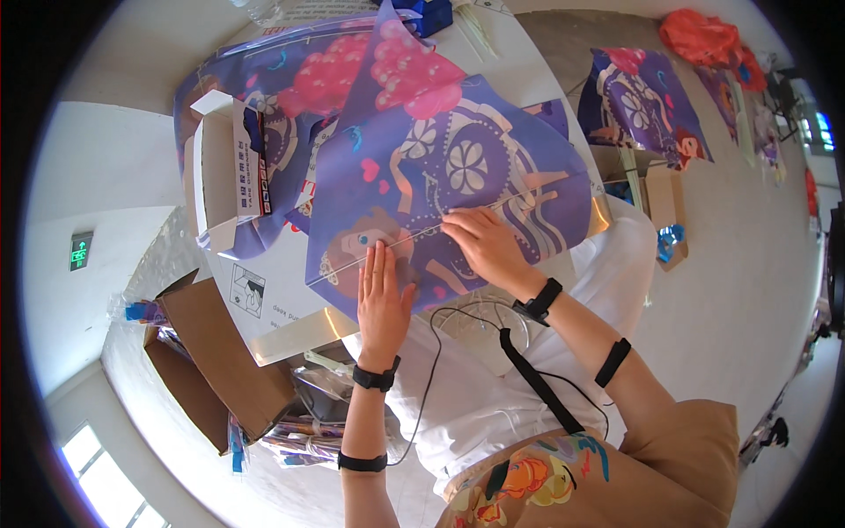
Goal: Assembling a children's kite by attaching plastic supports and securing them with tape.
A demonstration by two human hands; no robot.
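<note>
A purple kite sail (458, 176) printed with a cartoon figure and pink shapes lies across the table in front of me. Along its nearer part runs a thin pale rod (352, 262), slanting up to the right. My left hand (382, 304) rests flat on the sail, fingers stretched out and their tips at the rod. Farther right, my right hand (484, 246) has its fingers bent and pressed together on the rod. What lies right under those fingertips is hidden. Part of another purple printed sail (299, 62) shows beyond, toward the far left.
An open white box (220, 167) stands left on the sails. Metallic strips (304, 334) edge the table (273, 295). A brown cardboard box (238, 352) sits lower left. Another kite sail (638, 110) and a red plastic bag (704, 40) are at right. Pale sticks (475, 35) lie at the far end.
</note>
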